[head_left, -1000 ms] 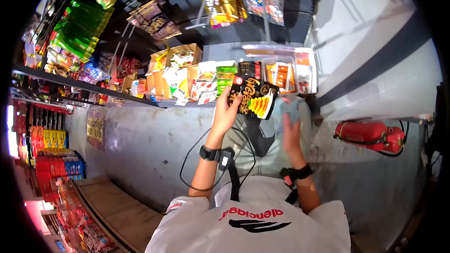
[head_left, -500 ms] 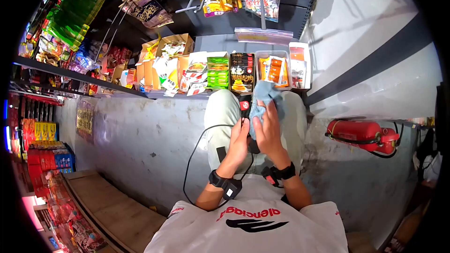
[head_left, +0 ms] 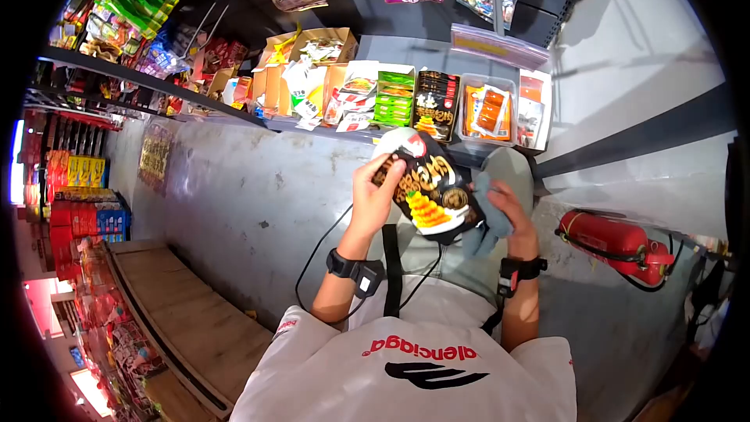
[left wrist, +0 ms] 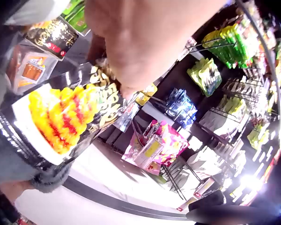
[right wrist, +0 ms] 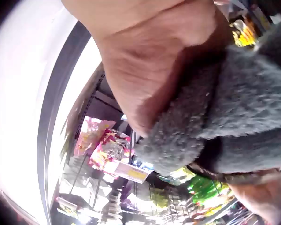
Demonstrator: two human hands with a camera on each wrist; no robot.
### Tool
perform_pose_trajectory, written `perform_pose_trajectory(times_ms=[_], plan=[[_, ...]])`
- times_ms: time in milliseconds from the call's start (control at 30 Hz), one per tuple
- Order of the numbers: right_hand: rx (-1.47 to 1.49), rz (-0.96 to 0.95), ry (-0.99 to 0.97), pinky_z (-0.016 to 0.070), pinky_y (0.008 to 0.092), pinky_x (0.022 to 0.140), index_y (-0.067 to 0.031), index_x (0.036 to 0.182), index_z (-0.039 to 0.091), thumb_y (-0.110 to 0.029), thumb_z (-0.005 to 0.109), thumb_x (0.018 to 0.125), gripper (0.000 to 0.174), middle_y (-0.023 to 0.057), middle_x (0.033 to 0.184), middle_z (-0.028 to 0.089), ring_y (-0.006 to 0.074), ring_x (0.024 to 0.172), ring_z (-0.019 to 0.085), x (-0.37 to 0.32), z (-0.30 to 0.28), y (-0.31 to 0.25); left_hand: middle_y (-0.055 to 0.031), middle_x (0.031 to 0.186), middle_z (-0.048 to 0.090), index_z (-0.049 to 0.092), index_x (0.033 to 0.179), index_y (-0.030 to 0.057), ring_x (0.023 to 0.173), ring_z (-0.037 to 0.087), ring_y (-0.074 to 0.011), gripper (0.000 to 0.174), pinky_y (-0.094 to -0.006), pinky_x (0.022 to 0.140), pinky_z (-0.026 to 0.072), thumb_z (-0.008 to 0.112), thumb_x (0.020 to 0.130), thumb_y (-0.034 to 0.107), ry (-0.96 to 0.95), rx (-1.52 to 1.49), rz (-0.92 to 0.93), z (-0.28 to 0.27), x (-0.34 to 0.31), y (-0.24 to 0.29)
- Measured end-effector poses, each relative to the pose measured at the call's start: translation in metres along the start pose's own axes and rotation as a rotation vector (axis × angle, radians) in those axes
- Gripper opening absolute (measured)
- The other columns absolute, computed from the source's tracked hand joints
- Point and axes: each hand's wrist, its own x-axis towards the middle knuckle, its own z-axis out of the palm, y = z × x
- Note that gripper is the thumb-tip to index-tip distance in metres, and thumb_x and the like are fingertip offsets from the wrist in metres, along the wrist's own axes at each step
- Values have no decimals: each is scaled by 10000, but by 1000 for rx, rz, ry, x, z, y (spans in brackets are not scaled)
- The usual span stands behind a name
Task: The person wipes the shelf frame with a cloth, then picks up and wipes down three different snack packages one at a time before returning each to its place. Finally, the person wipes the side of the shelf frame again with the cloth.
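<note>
The left hand (head_left: pixel 373 191) grasps the black snack packet (head_left: pixel 428 197) at its upper edge, fingers curled round it. The packet sits in front of the torso, below the shelf (head_left: pixel 234 113). The right hand (head_left: pixel 519 215) clutches the grey cloth (head_left: pixel 486 223) at the packet's right edge. The step appears to be wiping the packet.

1. Support the packet flat with the left hand.
2. Draw the cloth across the film with light pressure.
3. Turn the packet to reach each face.
4. Do not crush the contents.
</note>
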Motion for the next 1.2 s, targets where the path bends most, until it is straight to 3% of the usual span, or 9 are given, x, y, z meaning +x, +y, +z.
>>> perform_pose_trajectory(times_ms=[167, 233, 300, 467, 633, 700, 833, 1100, 1200], plan=[[855, -320, -322, 334, 355, 1126, -24, 1447, 396, -263, 403, 1036, 475, 96, 1450, 469, 204, 1312, 474, 3, 27, 58, -54, 999, 639, 614, 1117, -18, 915, 583, -104, 222, -257, 828, 473, 649, 924, 84, 249, 64, 200, 50, 4, -6], [742, 137, 159, 294, 348, 1147, -40, 1499, 318, -293, 413, 1032, 540, 81, 1493, 419, 194, 1355, 426, 1, 74, 30, -141, 1196, 564, 612, 1160, -7, 1137, 534, -208, 233, -342, 956, 420, 582, 939, 61, 310, 158, 288, 69, -6, -5], [511, -136, 14, 176, 317, 1177, -19, 1537, 210, -326, 389, 1030, 618, 62, 1588, 240, 166, 1450, 251, -5, 93, 9, -165, 1250, 531, 632, 1168, -11, 1193, 495, -247, 249, -377, 999, 387, 563, 944, 73, 328, 557, 462, 67, -12, 9], [-80, -468, 161, 131, 329, 1186, 37, 1525, 177, -294, 321, 1024, 618, 99, 1599, 199, 207, 1471, 196, 6, 102, -4, -188, 1603, 170, 279, 1511, -9, 1488, 164, -276, 565, -356, 1187, 124, 322, 1050, 316, -382, -51, 88, 48, -35, 24], [-761, -773, 35, 347, 478, 1080, 12, 1361, 523, -207, 459, 893, 520, 249, 1292, 535, 425, 1197, 507, 0, 112, 1, -148, 1406, 509, 375, 1452, 16, 1266, 514, -270, 710, -410, 1104, 363, 253, 1018, 564, 4, -820, -239, 31, -69, 8], [-944, -792, -80, 361, 503, 1045, -1, 1339, 554, -218, 497, 877, 514, 241, 1172, 557, 423, 1103, 528, -11, 128, -11, -140, 1385, 527, 385, 1446, 35, 1243, 528, -272, 677, -413, 1090, 380, 269, 1019, 547, -430, -1191, -180, 4, -44, -12], [-1060, -683, 29, 341, 524, 1036, 33, 1313, 554, -194, 514, 854, 514, 253, 1246, 559, 441, 1158, 512, 7, 111, -38, -120, 1376, 528, 377, 1449, 60, 1231, 529, -253, 584, -396, 1088, 373, 301, 1035, 464, 35, -980, -407, 43, -70, 14], [-892, -685, -42, 283, 530, 1111, -48, 1427, 468, -204, 502, 864, 585, 230, 1328, 493, 438, 1252, 444, -8, 125, 4, -149, 1351, 552, 497, 1358, 12, 1230, 518, -288, 670, -387, 1108, 337, 296, 1010, 548, -201, -1196, -231, 10, -56, -15], [-744, -592, 20, 258, 440, 1143, 6, 1438, 426, -195, 455, 899, 575, 242, 1418, 433, 415, 1329, 399, 9, 109, -13, -148, 1514, 362, 271, 1509, 49, 1390, 356, -285, 703, -413, 1169, 241, 250, 1014, 548, 27, -681, -210, 46, -84, -8]])
